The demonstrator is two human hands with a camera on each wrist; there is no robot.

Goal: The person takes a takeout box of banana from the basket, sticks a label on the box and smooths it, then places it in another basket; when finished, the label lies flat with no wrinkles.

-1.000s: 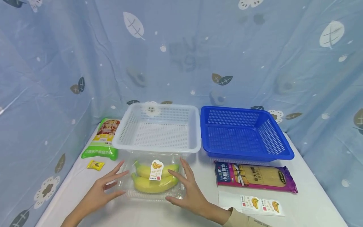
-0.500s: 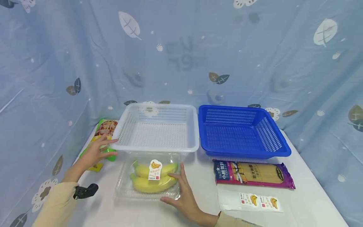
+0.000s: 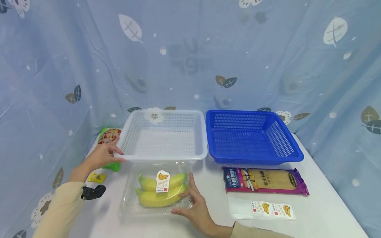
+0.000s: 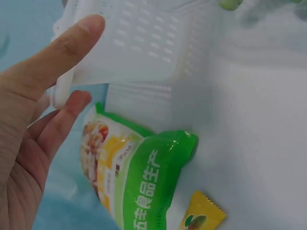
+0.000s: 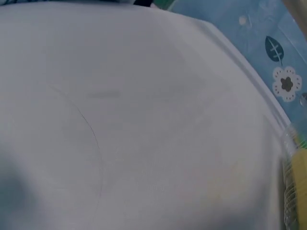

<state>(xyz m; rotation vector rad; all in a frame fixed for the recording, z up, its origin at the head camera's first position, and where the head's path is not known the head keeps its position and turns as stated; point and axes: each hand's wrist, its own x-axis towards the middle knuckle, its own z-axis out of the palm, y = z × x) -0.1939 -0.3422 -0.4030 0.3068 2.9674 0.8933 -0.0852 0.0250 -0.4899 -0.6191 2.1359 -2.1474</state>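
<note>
My left hand (image 3: 101,155) grips the front left corner of the white plastic basket (image 3: 163,157). In the left wrist view the thumb (image 4: 72,45) lies on one side of the basket's rim (image 4: 62,91), the fingers on the other. Just before that basket sits a lidded clear plastic box (image 3: 127,198) with two bananas (image 3: 157,199) inside and a banana sticker (image 3: 162,181) on its lid. My right hand (image 3: 200,211) holds the box's right side, thumb at the front corner and fingers along the edge. The right wrist view shows none of this hand.
Beside the white basket stands a blue basket (image 3: 256,159). In front of that lie a pasta packet (image 3: 268,181) and a strip of banana stickers (image 3: 262,210). A green food bag (image 3: 112,166) and a small yellow packet (image 3: 96,178) lie on the left.
My left hand has left the box's left side, moved up and left, and taken hold of the white basket's corner. The right hand has stayed at the box.
</note>
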